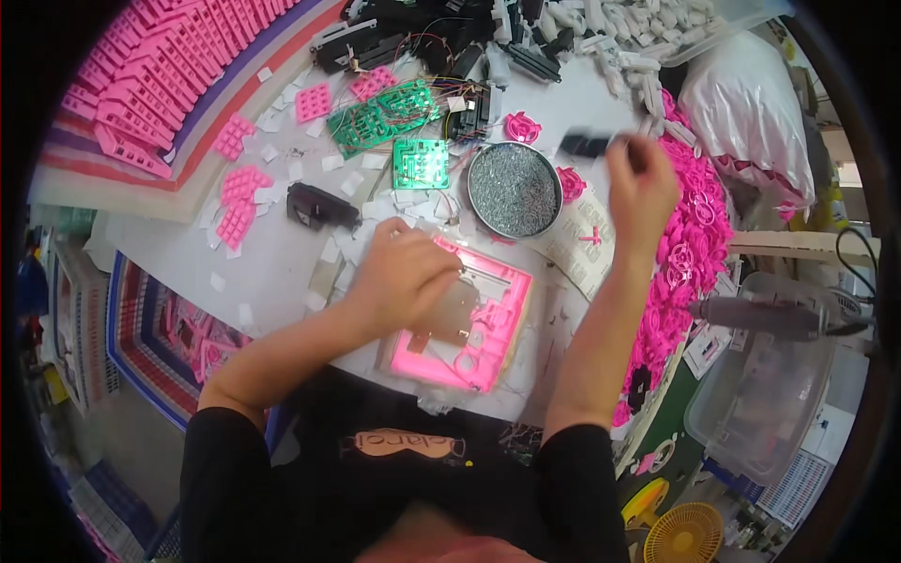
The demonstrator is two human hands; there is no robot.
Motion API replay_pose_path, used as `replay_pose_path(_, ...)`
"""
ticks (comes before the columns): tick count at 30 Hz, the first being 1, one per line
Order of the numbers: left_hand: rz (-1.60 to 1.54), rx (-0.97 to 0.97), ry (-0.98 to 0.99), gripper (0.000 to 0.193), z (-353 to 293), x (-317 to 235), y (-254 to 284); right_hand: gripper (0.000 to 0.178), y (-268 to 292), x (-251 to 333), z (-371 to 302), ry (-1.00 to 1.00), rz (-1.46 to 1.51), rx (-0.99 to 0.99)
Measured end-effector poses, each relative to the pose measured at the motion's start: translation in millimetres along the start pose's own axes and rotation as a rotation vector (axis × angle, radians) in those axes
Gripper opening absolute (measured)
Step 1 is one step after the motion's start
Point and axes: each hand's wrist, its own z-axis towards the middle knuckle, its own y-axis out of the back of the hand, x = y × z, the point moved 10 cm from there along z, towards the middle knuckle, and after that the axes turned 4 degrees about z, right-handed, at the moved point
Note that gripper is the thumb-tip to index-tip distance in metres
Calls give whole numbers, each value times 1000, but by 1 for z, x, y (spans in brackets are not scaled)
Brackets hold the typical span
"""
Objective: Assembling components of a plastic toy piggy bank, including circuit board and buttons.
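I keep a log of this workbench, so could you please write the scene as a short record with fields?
Left hand: over the pink rectangular plastic casing; exact grip hidden
Right hand: raised, beside a blurred dark object; whether held, cannot tell
Casing: in front of the person, inner side showing
Beyond casing: round dish filled with small grey metal pieces
Left of dish: square green circuit board
Right side: heap of pink plastic parts
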Motion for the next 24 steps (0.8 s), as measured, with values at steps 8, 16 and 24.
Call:
replay_pose_path(8, 23, -8, 6, 6, -3, 7, 10, 26, -34, 144, -147, 299, 134, 1071)
replay_pose_path(16, 0, 14, 70, 8, -10, 15, 8, 58, -11, 126, -163, 228, 85, 716)
replay_pose_path(24, -85, 73, -15, 8, 1, 12, 1, 47, -10, 82, -182, 105, 226, 660)
